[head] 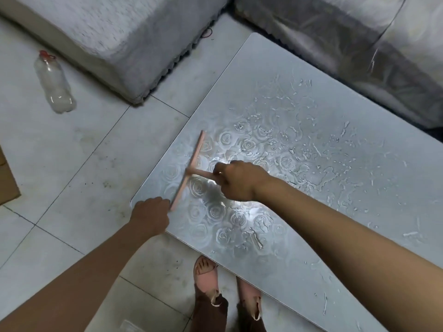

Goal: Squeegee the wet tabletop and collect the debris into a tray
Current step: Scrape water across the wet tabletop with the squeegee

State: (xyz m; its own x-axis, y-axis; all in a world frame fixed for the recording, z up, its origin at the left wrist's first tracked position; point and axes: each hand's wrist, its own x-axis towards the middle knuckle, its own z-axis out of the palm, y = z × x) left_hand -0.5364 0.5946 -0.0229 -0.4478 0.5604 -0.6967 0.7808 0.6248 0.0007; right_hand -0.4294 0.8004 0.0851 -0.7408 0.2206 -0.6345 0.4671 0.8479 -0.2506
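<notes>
Clenched round the short handle of the pink squeegee (190,169), the right hand (236,179) holds the tool with its long blade lying on the tabletop (263,68), close to the tabletop's near-left corner and roughly parallel to its short left edge. The left hand (151,215) sits right at that corner, just beside the blade's lower end, seen from the back with its fingers curled. Whether it grasps anything cannot be told.

Puddles and streaks of water (311,149) spread over the middle and far side of the tabletop, across its embossed rose pattern.

Below the tabletop's near edge, two feet in pink sandals (206,271) stand on the tiled floor (72,152). Left of the tabletop, well apart, a clear plastic bottle (54,83) with a red cap lies on the floor. Grey covered sofas (115,32) stand beyond the tabletop's far side.
</notes>
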